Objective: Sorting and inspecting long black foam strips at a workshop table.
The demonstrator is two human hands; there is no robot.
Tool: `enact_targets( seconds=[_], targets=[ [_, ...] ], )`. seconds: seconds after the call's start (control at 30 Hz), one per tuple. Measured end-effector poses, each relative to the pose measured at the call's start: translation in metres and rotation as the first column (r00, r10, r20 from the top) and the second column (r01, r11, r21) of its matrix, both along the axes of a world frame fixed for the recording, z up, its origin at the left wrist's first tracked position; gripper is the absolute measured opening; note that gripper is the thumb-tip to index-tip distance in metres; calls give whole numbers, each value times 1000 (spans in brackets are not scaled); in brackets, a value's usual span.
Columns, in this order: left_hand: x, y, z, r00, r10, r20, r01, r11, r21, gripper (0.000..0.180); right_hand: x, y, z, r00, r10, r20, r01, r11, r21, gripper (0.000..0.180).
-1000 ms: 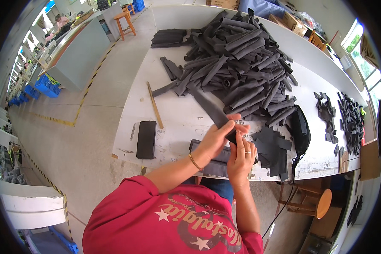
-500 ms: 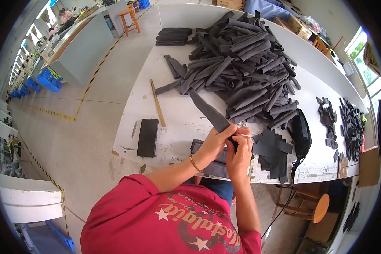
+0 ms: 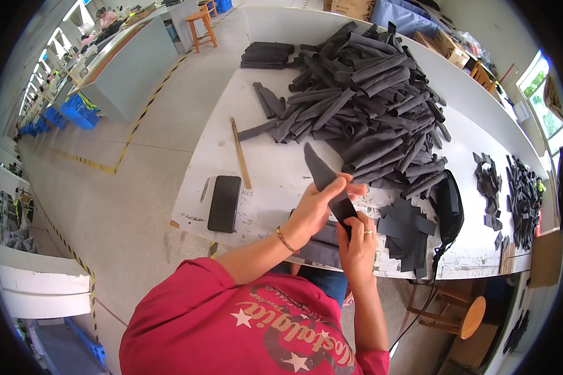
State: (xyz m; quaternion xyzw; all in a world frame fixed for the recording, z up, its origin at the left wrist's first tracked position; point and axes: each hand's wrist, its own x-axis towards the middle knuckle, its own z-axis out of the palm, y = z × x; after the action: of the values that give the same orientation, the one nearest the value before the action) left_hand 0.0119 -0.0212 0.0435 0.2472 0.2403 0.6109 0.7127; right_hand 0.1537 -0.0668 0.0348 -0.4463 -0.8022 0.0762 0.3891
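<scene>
One white worktop (image 3: 269, 162) spreads before both forearms (image 3: 253, 258), the left slanting rightward, the right nearly upright. The left grip (image 3: 314, 205) clasps a dark strip (image 3: 321, 170) mid-length, thumb on top; the right grip (image 3: 358, 245), curled, pinches its near end above the worktop.

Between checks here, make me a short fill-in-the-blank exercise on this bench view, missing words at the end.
1. The left hand grips the dark fabric strip closer to the large fabric pile than the ____ hand does.
2. A bracelet circles the person's ____ wrist.
3. The smartphone lying on the worktable is ____ in colour.
4. In the view, the thin wooden stick lies to the ____ of the fabric pile.

Missing words: right; left; black; left.
</scene>
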Motion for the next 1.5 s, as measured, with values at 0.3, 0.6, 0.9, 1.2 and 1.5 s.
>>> enact_targets(
  seconds=[0.3,0.6,0.9,1.2,1.5],
  targets=[
    [17,-11,-12,1000,7,-10,-7,1000,10,41,-17,14,5,994,87,-71,-84,996,36,23],
    [17,-15,-11,999,44,6,-44,999,-11,42,1,3,-4,997,76,-34,-75,997,25,26],
    [17,-20,-20,996,-23,89,36,988,-147,35,0,3,-3,996,81,-37,-83,994,-75,22],
    [3,-4,15,986,142,90,-148,987,59,33,19,10,6,984,171,-44,-165,980,115,20],
    [18,-18,13,974,140,179,-159,982,99,29,17,12,21,976,216,-39,-211,971,111,28]
  ],
)
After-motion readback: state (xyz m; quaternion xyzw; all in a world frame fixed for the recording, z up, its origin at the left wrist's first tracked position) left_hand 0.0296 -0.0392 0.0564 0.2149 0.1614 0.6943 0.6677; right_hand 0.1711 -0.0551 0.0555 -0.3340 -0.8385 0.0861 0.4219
